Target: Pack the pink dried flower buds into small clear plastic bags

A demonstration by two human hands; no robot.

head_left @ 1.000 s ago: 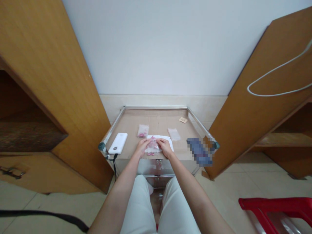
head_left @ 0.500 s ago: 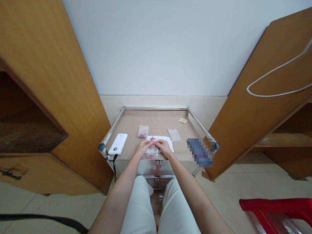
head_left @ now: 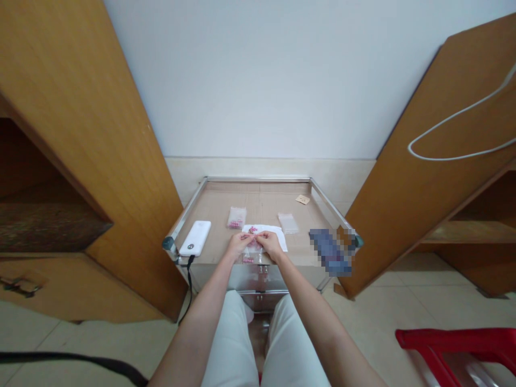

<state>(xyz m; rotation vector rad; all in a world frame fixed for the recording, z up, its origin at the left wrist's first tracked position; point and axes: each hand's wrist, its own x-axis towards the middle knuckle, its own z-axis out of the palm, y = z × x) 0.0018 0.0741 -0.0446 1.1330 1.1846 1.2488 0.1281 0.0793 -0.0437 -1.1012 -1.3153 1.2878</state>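
Note:
My left hand (head_left: 237, 245) and my right hand (head_left: 271, 244) meet over the front of the small table, fingers closed in a pinch. Between them they hold a small clear plastic bag (head_left: 252, 251) by its upper edge. Pink beads (head_left: 248, 260) lie at the bottom of this bag, toward me. Just beyond my fingertips, more pink beads (head_left: 252, 229) rest on a white sheet of paper (head_left: 278, 232). Another clear bag (head_left: 236, 217) with pink beads lies beyond my left hand. Flat clear bags (head_left: 288, 223) lie beyond my right hand.
A white power bank (head_left: 195, 238) with a black cable lies on the left of the metal-framed table (head_left: 258, 179). At the right are a paper scrap (head_left: 302, 199) and a blurred-out dark item (head_left: 330, 252). Wooden cabinets flank the table; a red stool (head_left: 455, 337) stands lower right.
The bag in my fingers has shifted slightly, and its beads sit a touch to the right. Both hands stay in nearly the same place.

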